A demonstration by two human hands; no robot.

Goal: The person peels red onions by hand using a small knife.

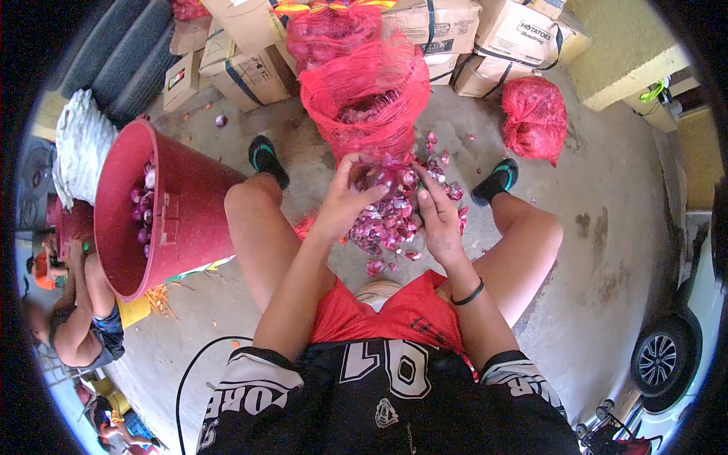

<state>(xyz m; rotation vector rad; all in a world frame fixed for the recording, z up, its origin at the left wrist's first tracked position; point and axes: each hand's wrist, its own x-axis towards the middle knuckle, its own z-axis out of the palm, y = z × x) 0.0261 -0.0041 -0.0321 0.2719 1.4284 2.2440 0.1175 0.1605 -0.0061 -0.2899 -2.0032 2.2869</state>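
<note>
My left hand (345, 202) is closed around a red onion (379, 180), held up between my knees. Close beside it, my right hand (439, 214) has its fingers curled. A dark, thin shape with a bit of green shows at those fingers, too small and blurred to name. Beneath both hands lies a heap of purple onion skins (383, 221) on the concrete floor. Just beyond them stands an open red mesh sack (364, 83) with onions or skins inside.
A large red tub (193, 205) holding peeled onions stands at my left. Behind are a full onion sack (334, 38) and cardboard boxes (254, 74). A red mesh bag (533, 117) lies right. Another person (83, 326) sits far left; a car wheel (658, 356) shows right.
</note>
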